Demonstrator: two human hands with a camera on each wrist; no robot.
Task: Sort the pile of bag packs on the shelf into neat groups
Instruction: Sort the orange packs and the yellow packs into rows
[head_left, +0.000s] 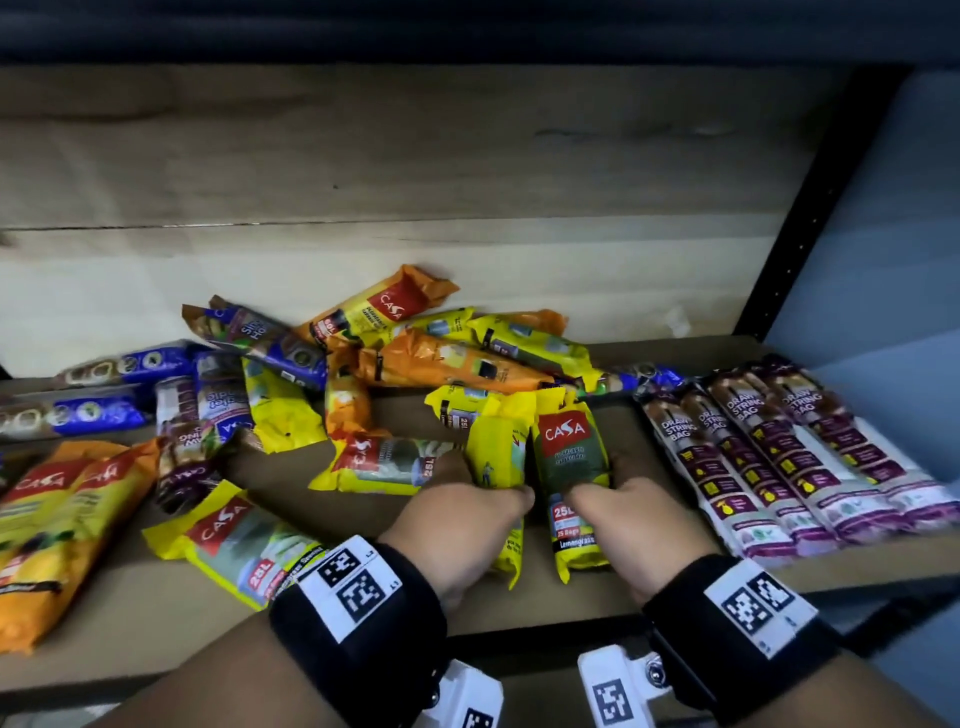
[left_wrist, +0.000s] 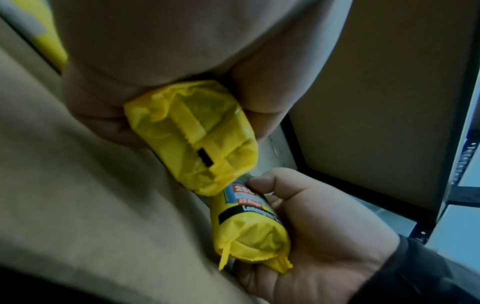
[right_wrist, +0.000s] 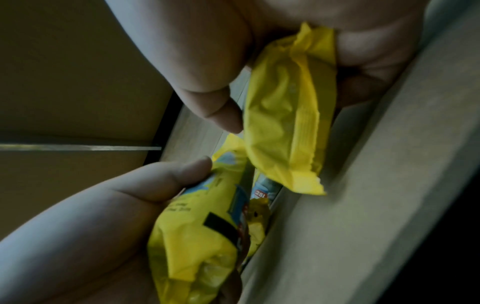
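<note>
The left hand (head_left: 462, 525) grips a yellow plastic bag pack turned back-side up (head_left: 496, 457); the right hand (head_left: 631, 519) grips a yellow plastic CASA bag pack with a red logo (head_left: 569, 457); both packs lie side by side at the front of the brown wooden shelf (head_left: 649, 358), before the jumbled pile of packs (head_left: 415, 343); a row of white-and-purple drawstring packs (head_left: 789, 457) lies to the right.

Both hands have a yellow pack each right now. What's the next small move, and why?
Probably set both down side by side on the bare shelf between them and the drawstring row. The left hand grips one yellow pack, the right hand another; they match, and other yellow packs lie scattered.
</note>
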